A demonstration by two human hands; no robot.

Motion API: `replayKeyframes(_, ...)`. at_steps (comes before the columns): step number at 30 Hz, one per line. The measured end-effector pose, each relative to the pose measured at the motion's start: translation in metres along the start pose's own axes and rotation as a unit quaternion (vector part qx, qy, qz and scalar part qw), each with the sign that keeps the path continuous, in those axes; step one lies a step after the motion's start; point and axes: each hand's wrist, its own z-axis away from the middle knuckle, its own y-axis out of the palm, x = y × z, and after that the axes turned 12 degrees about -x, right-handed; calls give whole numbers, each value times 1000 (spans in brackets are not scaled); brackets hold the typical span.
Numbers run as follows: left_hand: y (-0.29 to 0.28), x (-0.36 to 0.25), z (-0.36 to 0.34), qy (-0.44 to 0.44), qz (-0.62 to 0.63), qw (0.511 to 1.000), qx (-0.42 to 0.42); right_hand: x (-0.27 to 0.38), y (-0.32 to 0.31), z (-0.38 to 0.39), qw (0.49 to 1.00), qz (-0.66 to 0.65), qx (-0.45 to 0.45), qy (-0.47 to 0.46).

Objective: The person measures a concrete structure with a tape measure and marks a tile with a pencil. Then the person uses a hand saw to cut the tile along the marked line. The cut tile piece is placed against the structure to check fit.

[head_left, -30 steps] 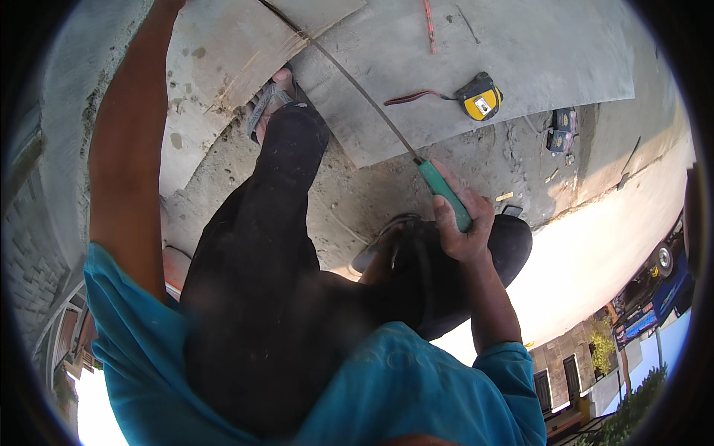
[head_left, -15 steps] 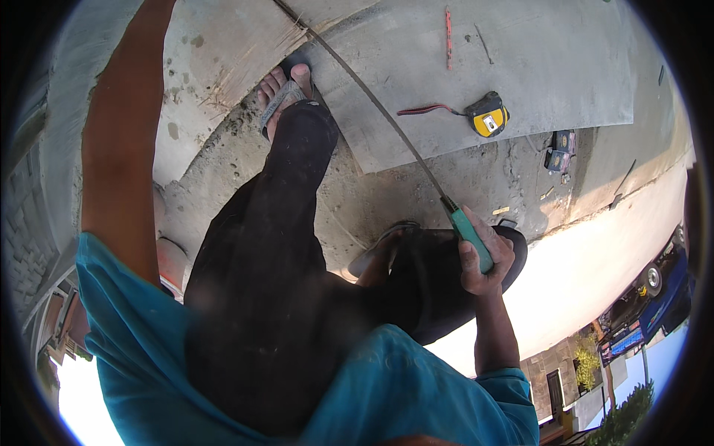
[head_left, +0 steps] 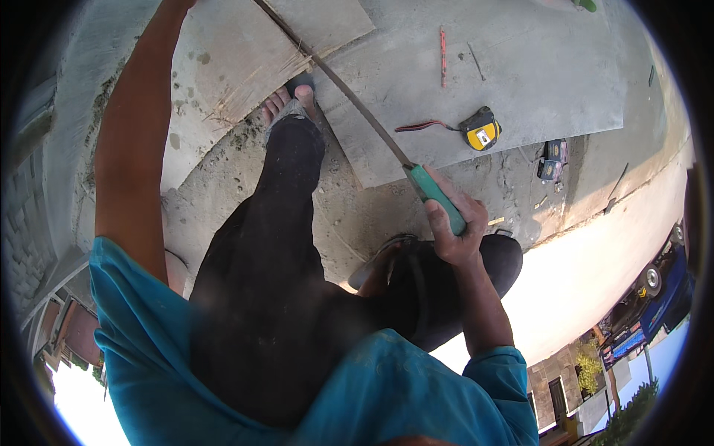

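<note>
My right hand (head_left: 465,229) is wrapped round the green handle of a handsaw (head_left: 364,113). Its long narrow blade slants up and left, across the edge of a pale, stained board (head_left: 216,74) with splintered fibres near the blade. My left arm reaches up along the left side. Only a sliver of my left hand (head_left: 186,3) shows at the top edge by the board, its fingers out of sight. My sandalled foot (head_left: 286,104) is beside the board's splintered edge, under the blade.
Right of the blade lies a grey sheet (head_left: 543,89) bearing a yellow and black tape measure (head_left: 480,129) with a red strap, a red pencil-like stick (head_left: 443,56) and a thin dark rod (head_left: 476,62). Small dark boxes (head_left: 552,160) sit beyond its near edge. A green-tipped object (head_left: 586,4) shows at the top right.
My right hand has pushed the handsaw up and to the left, so its blade reaches further across the board. The view has shifted slightly, and a green-tipped object has appeared at the top right.
</note>
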Motion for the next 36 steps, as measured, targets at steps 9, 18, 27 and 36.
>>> replayKeyframes(9, -30, 38, -23, 13, -44, 992, -121, -2, -34, 28, 1000, -9, 4, 26)
replayKeyframes(18, -40, 42, -21, 11, 56, 995, -87, -18, -24, 10, 1000, 13, -2, -26)
replayKeyframes(27, -60, 67, -38, 55, -33, 989, -133, -2, -88, 45, 989, 127, -73, 12)
replayKeyframes(36, -52, -30, -7, 123, 26, 974, -190, -86, 66, -19, 924, 305, -62, -222)
